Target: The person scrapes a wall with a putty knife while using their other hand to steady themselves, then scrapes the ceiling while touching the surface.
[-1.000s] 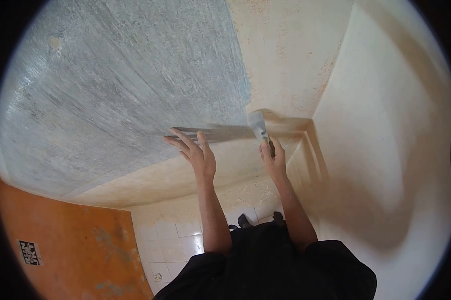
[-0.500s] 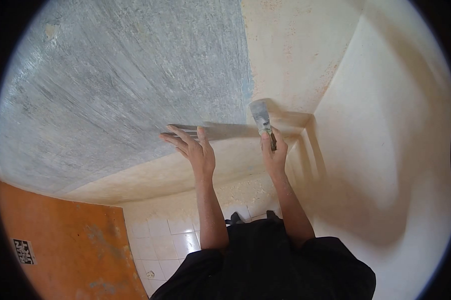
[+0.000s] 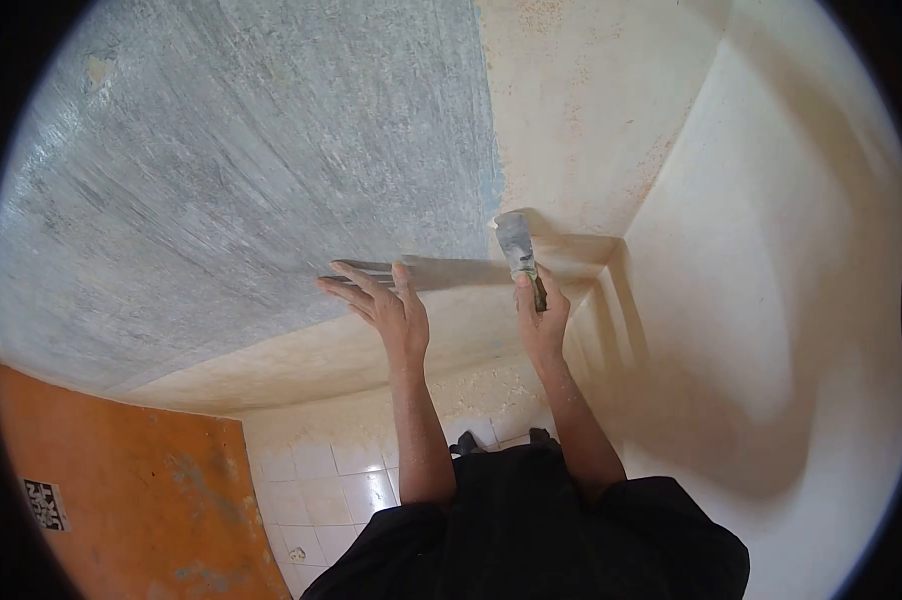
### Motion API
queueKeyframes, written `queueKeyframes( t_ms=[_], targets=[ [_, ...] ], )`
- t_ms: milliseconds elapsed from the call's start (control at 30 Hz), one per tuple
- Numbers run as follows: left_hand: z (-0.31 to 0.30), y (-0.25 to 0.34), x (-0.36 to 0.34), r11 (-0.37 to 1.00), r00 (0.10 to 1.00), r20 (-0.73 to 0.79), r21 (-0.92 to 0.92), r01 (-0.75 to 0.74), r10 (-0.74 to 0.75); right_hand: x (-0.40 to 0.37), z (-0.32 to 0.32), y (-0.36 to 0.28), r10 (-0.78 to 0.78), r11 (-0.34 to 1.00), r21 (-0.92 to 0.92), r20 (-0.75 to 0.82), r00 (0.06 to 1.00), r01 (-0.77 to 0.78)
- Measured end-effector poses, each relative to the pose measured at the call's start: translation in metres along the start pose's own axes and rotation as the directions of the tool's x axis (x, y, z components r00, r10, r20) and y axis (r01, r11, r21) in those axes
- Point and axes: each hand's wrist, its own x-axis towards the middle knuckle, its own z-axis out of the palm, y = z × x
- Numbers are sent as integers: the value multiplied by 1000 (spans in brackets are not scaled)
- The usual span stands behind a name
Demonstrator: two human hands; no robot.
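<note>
My right hand is closed round the dark handle of a scraper with a flat grey metal blade. The blade points up at the wall, its edge near the border where the grey-blue coating meets the bare cream wall. A small light flake shows at the blade's left corner. My left hand is open, fingers spread, its fingertips at the lower part of the grey-blue area. Pale dust covers its fingers.
A corner joins the cream wall to a pale side wall on the right. At lower left stands an orange wall with a black-and-white sticker. White floor tiles lie below, with pale debris along the wall's foot.
The scraper and my right hand have moved slightly down and left along the wall. My left hand stays in nearly the same place, fingers still spread.
</note>
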Motion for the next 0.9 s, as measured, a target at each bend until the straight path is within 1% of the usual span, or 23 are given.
queueKeyframes(
  t_ms=[67,167,233,267,300,333,367,400,467,567,633,733,833,900],
  targets=[
    [-1,2,-1,1000,1000,0,-7,4,-4,-4,1,-3,59,998,26,17,998,-60],
    [-1,1,1,999,999,21,-13,41,-41,-4,3,6,59,998,-2,23,998,-59],
    [-1,-1,0,1000,1000,4,10,-8,8,5,4,-10,31,999,28,16,999,-31],
    [-1,-2,-1,1000,1000,7,12,-5,5,9,2,-19,5,999,53,7,1000,-5],
    [-2,0,-2,1000,1000,19,-2,9,-9,10,2,-25,25,997,67,6,1000,-25],
    [-3,1,-1,1000,999,26,-20,20,-19,5,1,-11,25,997,68,3,1000,-25],
    [-2,2,1,1000,1000,20,-24,15,-15,-2,0,13,21,1000,12,11,1000,-22],
    [-3,1,1,1000,1000,22,2,10,-10,-6,1,18,21,999,-44,22,1000,-20],
    [-4,-1,0,999,1000,24,33,11,-11,-13,1,31,38,999,-23,19,999,-37],
    [-5,2,-2,999,998,54,12,42,-43,-14,3,24,67,998,-7,10,998,-67],
    [-4,3,-2,1000,999,22,1,27,-27,-14,0,26,68,998,-5,7,998,-68],
    [-3,0,-1,1000,1000,17,-2,19,-19,-18,0,33,71,997,-11,22,997,-71],
    [-3,0,-1,1000,1000,20,8,9,-9,-20,4,27,93,996,-12,-19,995,-93],
    [-4,2,0,1000,1000,23,7,17,-17,-20,2,26,94,995,28,-15,995,-93]
  ],
)
